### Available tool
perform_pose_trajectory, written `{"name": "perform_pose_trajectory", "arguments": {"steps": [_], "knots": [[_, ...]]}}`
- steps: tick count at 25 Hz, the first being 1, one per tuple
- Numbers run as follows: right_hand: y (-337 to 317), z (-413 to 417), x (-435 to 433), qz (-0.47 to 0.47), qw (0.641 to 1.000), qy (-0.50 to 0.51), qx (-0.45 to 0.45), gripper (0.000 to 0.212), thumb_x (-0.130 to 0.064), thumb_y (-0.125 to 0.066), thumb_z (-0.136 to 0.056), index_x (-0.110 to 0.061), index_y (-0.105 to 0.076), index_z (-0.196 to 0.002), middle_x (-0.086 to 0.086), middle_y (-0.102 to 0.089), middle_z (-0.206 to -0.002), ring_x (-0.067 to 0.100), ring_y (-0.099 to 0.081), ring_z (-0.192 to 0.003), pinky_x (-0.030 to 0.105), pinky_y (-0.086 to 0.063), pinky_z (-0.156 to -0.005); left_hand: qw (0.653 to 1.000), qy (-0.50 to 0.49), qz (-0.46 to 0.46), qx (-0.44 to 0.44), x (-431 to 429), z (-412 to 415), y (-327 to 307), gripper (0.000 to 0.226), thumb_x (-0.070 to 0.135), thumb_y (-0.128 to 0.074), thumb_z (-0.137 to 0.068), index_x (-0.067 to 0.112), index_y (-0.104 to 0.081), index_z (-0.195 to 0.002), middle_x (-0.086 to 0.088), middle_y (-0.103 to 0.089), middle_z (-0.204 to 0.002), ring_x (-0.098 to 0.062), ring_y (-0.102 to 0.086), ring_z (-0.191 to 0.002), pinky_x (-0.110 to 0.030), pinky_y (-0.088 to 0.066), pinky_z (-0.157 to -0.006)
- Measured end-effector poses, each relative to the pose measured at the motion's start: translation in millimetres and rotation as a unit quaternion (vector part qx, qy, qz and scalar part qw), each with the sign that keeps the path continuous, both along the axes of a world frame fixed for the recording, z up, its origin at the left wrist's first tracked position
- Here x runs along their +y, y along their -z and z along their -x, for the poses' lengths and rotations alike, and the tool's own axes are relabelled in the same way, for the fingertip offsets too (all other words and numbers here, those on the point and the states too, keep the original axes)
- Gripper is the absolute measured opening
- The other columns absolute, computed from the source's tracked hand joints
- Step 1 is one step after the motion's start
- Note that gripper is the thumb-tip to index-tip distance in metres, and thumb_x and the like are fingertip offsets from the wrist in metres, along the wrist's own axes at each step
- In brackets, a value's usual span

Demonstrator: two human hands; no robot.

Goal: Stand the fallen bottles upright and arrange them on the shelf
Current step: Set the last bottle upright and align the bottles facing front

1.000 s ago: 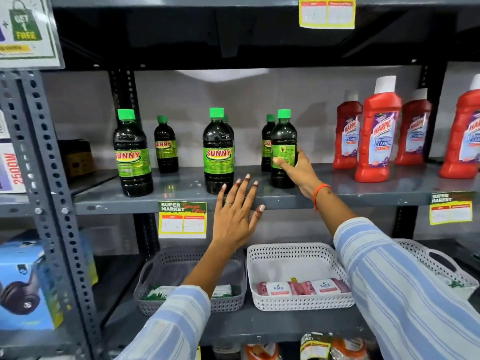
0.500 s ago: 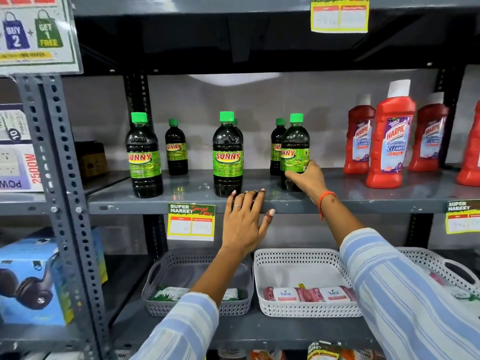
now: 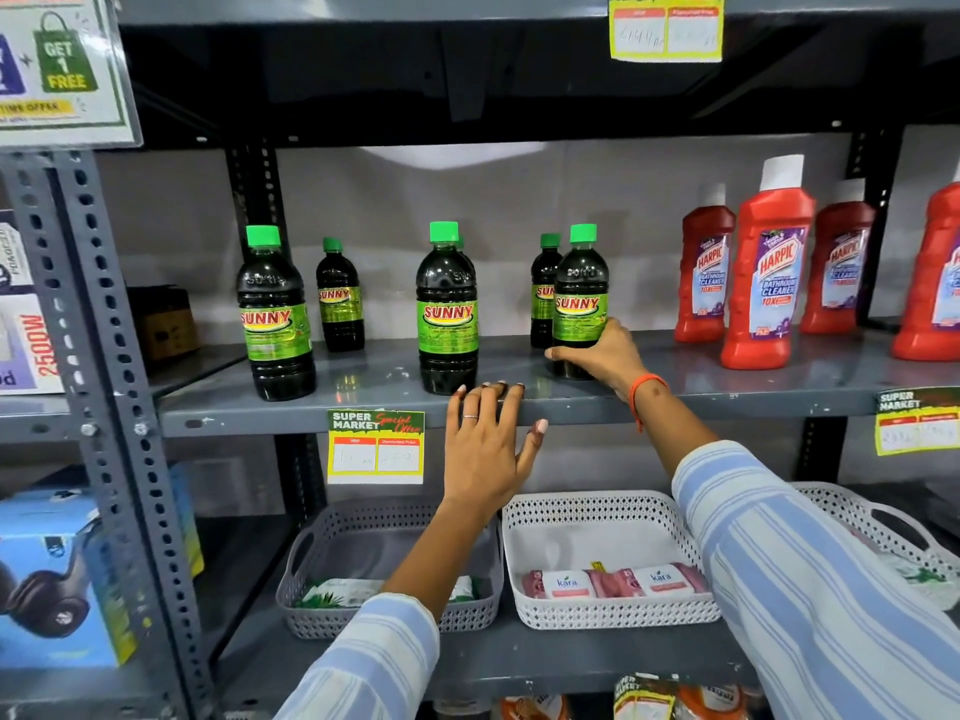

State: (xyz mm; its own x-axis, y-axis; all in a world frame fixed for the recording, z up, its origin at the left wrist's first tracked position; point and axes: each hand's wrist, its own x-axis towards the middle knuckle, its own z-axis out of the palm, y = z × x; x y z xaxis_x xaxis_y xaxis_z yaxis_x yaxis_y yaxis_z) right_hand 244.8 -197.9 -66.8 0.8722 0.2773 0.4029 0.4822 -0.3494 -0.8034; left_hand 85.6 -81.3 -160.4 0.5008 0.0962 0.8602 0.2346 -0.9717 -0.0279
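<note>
Several dark Sunny bottles with green caps stand upright on the grey shelf (image 3: 727,392). My right hand (image 3: 602,356) grips the base of the front right bottle (image 3: 579,298), whose label faces me. Behind it stands another bottle (image 3: 543,288). My left hand (image 3: 485,449) rests flat with fingers apart on the shelf's front edge, just right of the middle bottle (image 3: 447,309). A further bottle hides behind that one. The front left bottle (image 3: 275,314) and a rear left bottle (image 3: 340,298) stand apart from both hands.
Red Harpic bottles (image 3: 766,272) stand at the shelf's right. A price tag (image 3: 375,446) hangs from the front edge. Below sit a grey basket (image 3: 311,563) and a white basket (image 3: 613,517) with packets. A perforated upright (image 3: 104,387) and boxes lie left.
My right hand has turned the front right bottle so its label faces front and slid down to its base. My left hand came down onto the shelf edge.
</note>
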Motion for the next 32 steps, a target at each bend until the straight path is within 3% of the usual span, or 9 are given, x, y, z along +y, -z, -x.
{"name": "perform_pose_trajectory", "arguments": {"steps": [4,7,13,16,19,22,26,32], "knots": [[-7,31,-9,0.000,1.000,-0.003,-0.008,0.059,-0.031,-0.085,-0.060,-0.008,-0.063,-0.111,0.008,-0.069,-0.106,0.024,-0.064,-0.099,0.033,-0.053,-0.087,1.000,0.006,-0.003,-0.006,2,0,1,0.053,0.050,-0.031,-0.094,0.015,-0.052,-0.127,-0.008,-0.058,-0.120,-0.028,-0.051,-0.114,-0.042,-0.022,-0.110],[-6,40,-16,0.015,1.000,-0.014,-0.019,0.047,-0.031,-0.081,-0.064,-0.013,-0.069,-0.105,0.008,-0.073,-0.103,0.024,-0.065,-0.099,0.027,-0.049,-0.078,1.000,0.006,-0.009,-0.016,2,-1,2,0.052,0.050,-0.031,-0.094,0.014,-0.053,-0.125,-0.008,-0.059,-0.118,-0.029,-0.052,-0.112,-0.043,-0.024,-0.109],[-3,50,-33,0.018,0.998,-0.058,-0.032,0.054,-0.038,-0.081,-0.067,-0.015,-0.064,-0.112,0.006,-0.069,-0.111,0.022,-0.063,-0.104,0.029,-0.049,-0.085,0.999,-0.014,-0.009,-0.028,-1,-4,2,0.051,0.050,-0.031,-0.094,0.014,-0.056,-0.119,-0.010,-0.061,-0.113,-0.031,-0.053,-0.106,-0.043,-0.027,-0.103],[-9,56,-38,-0.035,0.994,-0.101,0.009,0.051,-0.059,-0.065,-0.077,-0.021,-0.060,-0.109,0.002,-0.065,-0.114,0.020,-0.059,-0.107,0.032,-0.045,-0.092,0.999,-0.023,0.022,-0.029,-12,-5,-11,0.053,0.052,-0.029,-0.093,0.011,-0.061,-0.104,-0.011,-0.062,-0.097,-0.032,-0.056,-0.090,-0.043,-0.037,-0.089],[-15,55,-38,-0.097,0.978,-0.158,0.091,0.062,-0.066,-0.033,-0.090,-0.024,-0.052,-0.131,0.004,-0.054,-0.136,0.020,-0.046,-0.130,0.040,-0.030,-0.113,0.991,0.036,0.122,0.044,-29,-18,-41,0.060,0.058,-0.029,-0.092,0.008,-0.059,-0.108,-0.014,-0.066,-0.100,-0.035,-0.060,-0.092,-0.042,-0.045,-0.076],[-16,46,-39,-0.090,0.976,-0.164,0.107,0.063,-0.060,-0.020,-0.095,-0.024,-0.040,-0.143,0.005,-0.043,-0.151,0.022,-0.035,-0.141,0.043,-0.021,-0.118,0.952,0.123,0.256,0.115,-35,-40,-71,0.052,0.056,-0.054,-0.087,0.013,-0.057,-0.116,-0.012,-0.068,-0.111,-0.034,-0.062,-0.102,-0.041,-0.049,-0.076],[-9,36,-49,-0.026,0.986,-0.151,0.064,0.071,-0.070,-0.022,-0.088,-0.028,-0.041,-0.142,0.003,-0.043,-0.150,0.023,-0.039,-0.138,0.044,-0.027,-0.113,0.914,0.179,0.328,0.155,-31,-54,-86,0.049,0.052,-0.066,-0.081,0.017,-0.062,-0.115,-0.010,-0.069,-0.113,-0.032,-0.060,-0.107,-0.040,-0.050,-0.085],[-5,28,-54,-0.028,0.990,-0.128,0.060,0.100,-0.085,-0.025,-0.065,-0.023,-0.038,-0.142,0.007,-0.042,-0.151,0.026,-0.039,-0.138,0.051,-0.028,-0.116,0.913,0.193,0.323,0.158,-32,-55,-84,0.049,0.057,-0.064,-0.080,0.024,-0.060,-0.117,-0.005,-0.067,-0.117,-0.029,-0.059,-0.110,-0.040,-0.048,-0.088]]}}
